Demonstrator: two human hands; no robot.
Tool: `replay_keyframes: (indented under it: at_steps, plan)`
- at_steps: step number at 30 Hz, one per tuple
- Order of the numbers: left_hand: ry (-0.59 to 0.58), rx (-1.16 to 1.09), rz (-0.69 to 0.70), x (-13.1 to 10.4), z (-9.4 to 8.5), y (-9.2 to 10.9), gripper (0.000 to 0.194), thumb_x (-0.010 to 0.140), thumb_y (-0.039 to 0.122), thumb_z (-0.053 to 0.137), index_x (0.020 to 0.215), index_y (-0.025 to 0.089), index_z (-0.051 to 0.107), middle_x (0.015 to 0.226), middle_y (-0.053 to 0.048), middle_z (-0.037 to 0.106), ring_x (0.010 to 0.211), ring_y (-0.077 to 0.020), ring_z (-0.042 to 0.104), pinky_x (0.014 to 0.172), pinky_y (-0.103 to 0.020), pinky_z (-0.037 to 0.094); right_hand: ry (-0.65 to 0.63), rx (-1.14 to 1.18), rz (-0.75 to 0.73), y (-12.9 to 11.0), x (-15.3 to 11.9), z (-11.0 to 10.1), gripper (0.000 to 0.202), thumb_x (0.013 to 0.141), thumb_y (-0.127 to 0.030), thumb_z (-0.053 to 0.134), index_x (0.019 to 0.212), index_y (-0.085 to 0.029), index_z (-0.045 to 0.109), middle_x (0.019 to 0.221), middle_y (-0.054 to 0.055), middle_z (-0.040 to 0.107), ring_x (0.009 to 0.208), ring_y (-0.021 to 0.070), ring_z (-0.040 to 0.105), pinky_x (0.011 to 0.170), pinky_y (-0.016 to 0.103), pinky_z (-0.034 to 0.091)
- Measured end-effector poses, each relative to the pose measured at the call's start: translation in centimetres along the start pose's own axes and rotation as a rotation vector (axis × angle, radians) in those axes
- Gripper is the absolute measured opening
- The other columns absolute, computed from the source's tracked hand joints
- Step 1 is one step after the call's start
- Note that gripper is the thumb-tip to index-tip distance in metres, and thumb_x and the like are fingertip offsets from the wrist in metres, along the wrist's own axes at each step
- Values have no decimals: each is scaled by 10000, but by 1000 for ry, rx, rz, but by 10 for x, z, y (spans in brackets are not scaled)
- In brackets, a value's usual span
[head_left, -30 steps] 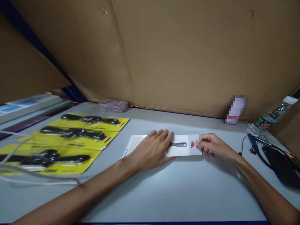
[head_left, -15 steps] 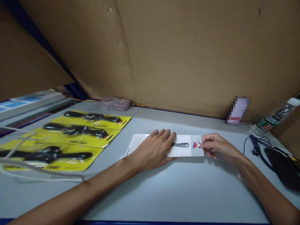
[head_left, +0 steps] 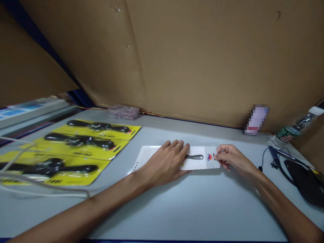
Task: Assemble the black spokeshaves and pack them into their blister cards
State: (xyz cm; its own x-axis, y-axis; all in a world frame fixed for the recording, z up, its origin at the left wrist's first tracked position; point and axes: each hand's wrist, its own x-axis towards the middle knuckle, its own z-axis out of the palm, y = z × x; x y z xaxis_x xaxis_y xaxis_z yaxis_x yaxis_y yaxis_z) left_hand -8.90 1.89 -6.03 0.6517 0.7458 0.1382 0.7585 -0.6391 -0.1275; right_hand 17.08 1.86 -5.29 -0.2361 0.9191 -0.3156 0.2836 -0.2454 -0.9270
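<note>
Head view: white card pack [head_left: 194, 164] lies at frame center on the grey table [head_left: 192, 209], grey tool handle [head_left: 194, 157] showing on its face, red-blue logo near its right end. Left hand [head_left: 168, 160] palm down over the pack's middle; can't tell if it grips or only rests. Right hand [head_left: 229, 158] closed, pinching the pack's right end between thumb and finger.

Left of frame: three yellow blister packs [head_left: 86, 177], each with a black two-handled tool [head_left: 81, 168] under clear plastic. White cable [head_left: 63, 194] in front, lower left. Upper left of center: clear plastic box [head_left: 124, 112], pinkish contents, too blurred to name. Right edge: clear bottle [head_left: 300, 123] with green label, leaning, contents unclear; black flat item [head_left: 301, 182] below. Brown cardboard panel [head_left: 202, 67] fills the top; pixelated object [head_left: 257, 119] stands near it, right.
</note>
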Motion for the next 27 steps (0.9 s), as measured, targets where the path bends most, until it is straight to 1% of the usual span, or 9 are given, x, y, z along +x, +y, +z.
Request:
replay_keyframes:
  at_steps: [4,8,12,15,18,22,27]
  plan:
    - [6,-22,-17,0,1,-2,471,908,570,603,1116,151,543,1040,-129,627,924,-307,601,799,-429,442,-41,47,-26,0,-1,-4,252,776,-393,736,714,-195,594,598,-3,606,472,88,493,427,214,367]
    - [-3,-11,-19,1,0,-2,466,913,568,597,1116,153,537,1045,-125,626,926,-306,596,806,-435,451,-72,70,-20,0,0,-8,254,768,-394,759,725,-185,620,624,1,609,504,95,528,438,217,390]
    - [-13,3,-28,1,0,-2,470,907,578,600,1114,161,531,1059,-123,628,935,-301,595,813,-429,453,-96,91,-17,0,0,-10,263,757,-404,771,744,-184,626,634,4,614,512,97,534,422,212,372]
    - [0,-4,-20,0,-1,-2,440,922,559,581,1107,161,538,1047,-124,630,925,-302,599,802,-431,451,-92,69,-4,-1,0,-9,250,759,-379,766,730,-185,611,627,0,608,497,90,514,416,210,360]
    - [-16,1,-16,0,-2,-2,433,929,544,573,1107,151,541,1037,-129,628,927,-306,598,807,-435,445,-85,49,4,0,0,-7,227,762,-334,752,713,-197,577,622,-2,605,491,90,508,413,211,349]
    - [-15,-14,-19,0,-4,-1,414,918,525,599,1093,153,546,1029,-121,628,924,-298,596,805,-425,435,-70,28,14,3,2,-5,197,758,-294,708,693,-209,542,597,-10,593,481,92,508,406,207,349]
    - [-28,-6,-19,0,-4,-1,451,906,549,615,1110,154,542,1062,-128,628,961,-304,593,825,-428,432,-64,28,3,7,4,-3,150,747,-252,654,669,-206,535,592,-11,587,496,97,529,399,201,367]
